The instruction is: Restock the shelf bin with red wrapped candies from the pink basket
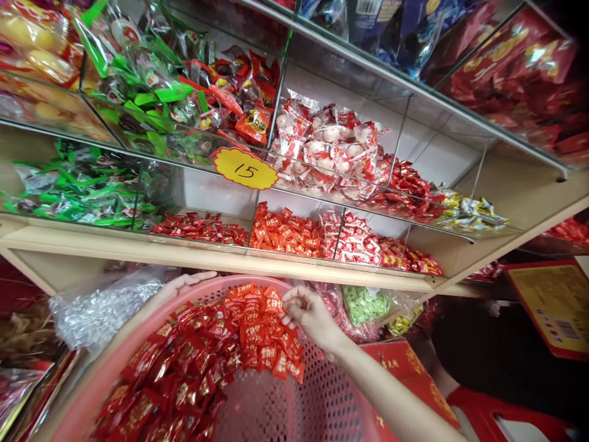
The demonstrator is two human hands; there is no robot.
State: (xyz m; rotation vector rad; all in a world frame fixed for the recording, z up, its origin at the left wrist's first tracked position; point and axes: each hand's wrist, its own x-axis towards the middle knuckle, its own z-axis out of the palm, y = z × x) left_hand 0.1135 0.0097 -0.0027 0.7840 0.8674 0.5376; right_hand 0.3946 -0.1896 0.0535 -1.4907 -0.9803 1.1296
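A large pink plastic basket (331, 374) with a perforated wall is tilted below the shelf. Dark red wrapped candies (179, 362) fill its left side. Brighter orange-red candy packets (262, 331) with gold lettering lie at its far side. My right hand (306, 313) reaches over the right rim, thumb and fingers pinched on an orange-red candy packet (275, 301). Around the basket's left outside runs my left arm. My left hand (186, 283) lies against the far rim with fingers stretched out; part of it is hidden behind the rim.
Glass-divided shelves hold wrapped candies, including orange-red packets (285, 230) and green ones (87, 190). A yellow tag (245, 169) reads 15. A clear bag (110, 301) sits left of the basket; a bag of green packets (363, 304) and a red box (409, 374) are right.
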